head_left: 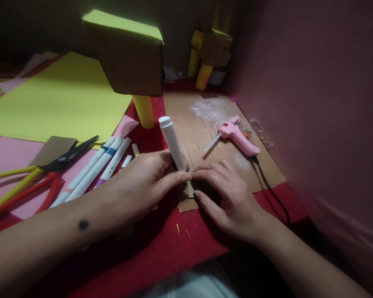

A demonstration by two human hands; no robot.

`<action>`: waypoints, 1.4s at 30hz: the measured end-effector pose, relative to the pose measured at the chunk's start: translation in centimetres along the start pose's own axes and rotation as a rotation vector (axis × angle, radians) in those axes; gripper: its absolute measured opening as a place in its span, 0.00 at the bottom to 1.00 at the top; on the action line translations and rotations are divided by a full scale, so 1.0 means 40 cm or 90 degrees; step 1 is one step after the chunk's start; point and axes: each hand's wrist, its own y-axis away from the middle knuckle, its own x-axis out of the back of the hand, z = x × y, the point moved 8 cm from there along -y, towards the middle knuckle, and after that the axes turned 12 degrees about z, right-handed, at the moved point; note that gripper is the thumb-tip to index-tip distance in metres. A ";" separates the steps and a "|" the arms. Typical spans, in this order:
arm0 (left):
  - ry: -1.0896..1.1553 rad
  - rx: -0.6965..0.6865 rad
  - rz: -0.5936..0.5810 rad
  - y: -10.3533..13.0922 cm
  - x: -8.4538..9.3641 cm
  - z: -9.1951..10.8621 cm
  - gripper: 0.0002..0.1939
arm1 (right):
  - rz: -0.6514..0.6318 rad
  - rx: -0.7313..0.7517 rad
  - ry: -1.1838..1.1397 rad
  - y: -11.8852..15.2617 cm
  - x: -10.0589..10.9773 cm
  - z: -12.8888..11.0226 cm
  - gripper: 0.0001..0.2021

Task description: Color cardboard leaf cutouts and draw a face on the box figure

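Observation:
My left hand [161,176] is closed round a white marker [173,142], which leans slightly left with its capped-looking end up. The marker's lower tip is hidden behind my thumb. Below it lies a narrow greenish-grey strip [190,191] on a small piece of brown cardboard [184,205]. My right hand [228,194] is curled at the strip's right side, with fingertips and thumb holding its edge. The fingertips of both hands nearly meet over the strip.
A pink glue gun [238,134] with its cord lies on a wooden board [182,109]. Left are scissors [56,165], several markers [93,174] and yellow paper [59,99]. A cardboard box [130,62] on a yellow tube stands behind. A wall [313,103] rises right.

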 end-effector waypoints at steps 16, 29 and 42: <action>-0.050 -0.069 -0.040 -0.011 -0.035 0.004 0.09 | -0.012 -0.009 -0.014 -0.005 0.003 -0.002 0.06; -0.084 -0.086 -0.081 -0.001 -0.045 0.011 0.10 | -0.015 -0.008 -0.010 -0.010 0.001 -0.006 0.06; -0.092 -0.139 -0.036 -0.007 -0.031 0.017 0.09 | -0.007 -0.011 -0.011 -0.008 0.002 -0.002 0.06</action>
